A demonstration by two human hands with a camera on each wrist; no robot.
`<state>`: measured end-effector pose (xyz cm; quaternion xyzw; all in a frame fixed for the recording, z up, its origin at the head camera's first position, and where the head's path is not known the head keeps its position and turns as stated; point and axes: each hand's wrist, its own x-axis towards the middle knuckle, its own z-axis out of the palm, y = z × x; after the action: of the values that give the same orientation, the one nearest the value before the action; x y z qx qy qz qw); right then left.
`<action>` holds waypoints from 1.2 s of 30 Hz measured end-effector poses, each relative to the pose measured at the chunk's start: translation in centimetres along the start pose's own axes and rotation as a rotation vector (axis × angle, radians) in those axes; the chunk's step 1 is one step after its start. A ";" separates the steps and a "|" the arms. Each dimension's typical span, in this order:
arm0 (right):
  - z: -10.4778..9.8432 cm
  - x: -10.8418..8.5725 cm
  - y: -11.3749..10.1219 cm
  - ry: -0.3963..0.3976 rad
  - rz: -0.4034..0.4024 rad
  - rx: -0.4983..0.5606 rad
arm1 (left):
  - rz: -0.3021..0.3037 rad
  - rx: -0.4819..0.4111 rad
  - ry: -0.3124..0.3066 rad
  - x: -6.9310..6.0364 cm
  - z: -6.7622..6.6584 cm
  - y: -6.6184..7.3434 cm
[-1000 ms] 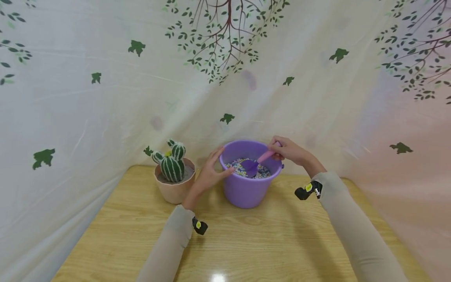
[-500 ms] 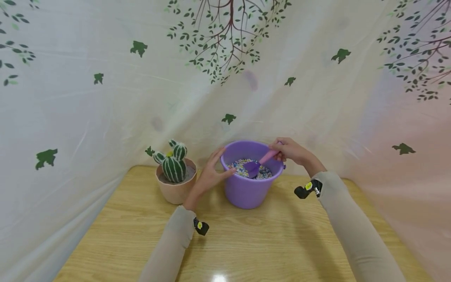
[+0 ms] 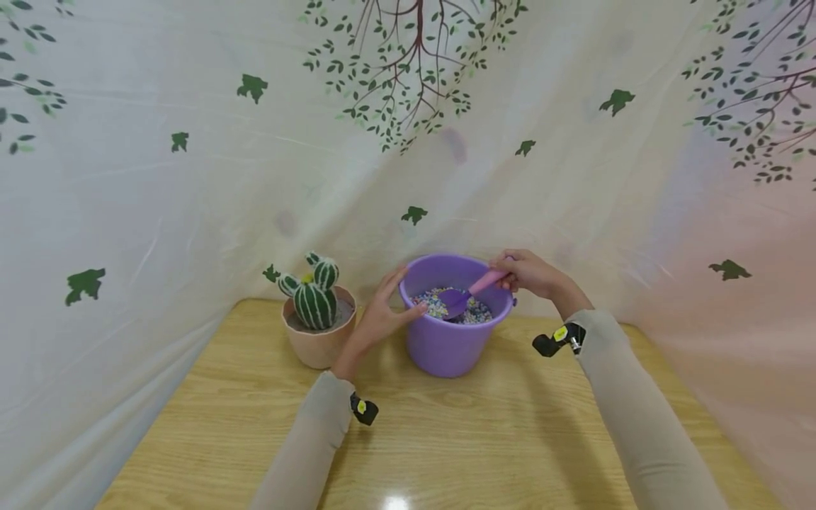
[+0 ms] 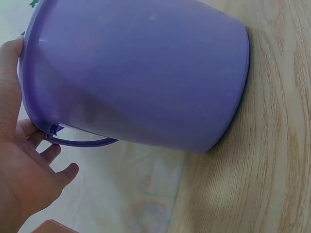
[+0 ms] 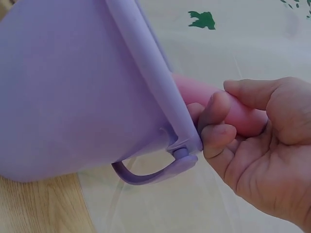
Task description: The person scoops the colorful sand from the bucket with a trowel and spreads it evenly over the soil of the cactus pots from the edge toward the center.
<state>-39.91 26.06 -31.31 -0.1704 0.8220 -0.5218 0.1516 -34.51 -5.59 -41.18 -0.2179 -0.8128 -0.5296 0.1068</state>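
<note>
Scoop [image 3: 472, 289] is being held at a slant inside the bucket [image 3: 446, 347], its blade being aimed toward eight o'clock and its pink handle toward two. Small coloured beads [image 3: 478, 312] are being touched by the blade; whether any are being carried on it cannot be told. At the bucket's two o'clock, the handle is being gripped between the curled fingers and thumb of the right hand [image 3: 524, 273]. From eight to ten o'clock, the rim is being touched by the left hand [image 3: 380, 316], its fingers being spread wide rather than wrapped round anything.

With support being given along one side only, the bucket could be tipped or slid if the scoop were levered hard against the rim. Beads could be scattered if the blade were being raised quickly or knocked on the edge. At nine o'clock, a cactus [image 3: 314, 304] is being held upright in its pot [image 3: 316, 347], just beside the left wrist; it could be bumped by a careless swing. Everything is being supported near the table's [image 3: 446, 439] twelve o'clock edge.
</note>
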 end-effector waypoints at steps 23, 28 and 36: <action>-0.2 -0.2 0.4 0.036 -0.010 0.089 | 0.011 -0.022 -0.009 -0.2 0.0 0.1; -0.2 -0.3 0.7 0.054 -0.037 0.074 | 0.009 -0.017 -0.010 -0.1 0.0 0.0; -0.4 -0.6 1.5 0.081 -0.045 0.131 | 0.014 -0.034 -0.011 -0.1 -0.1 0.2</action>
<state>-39.74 27.24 -32.52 -0.1572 0.7877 -0.5840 0.1173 -34.31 -5.63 -41.02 -0.2285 -0.8027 -0.5412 0.1022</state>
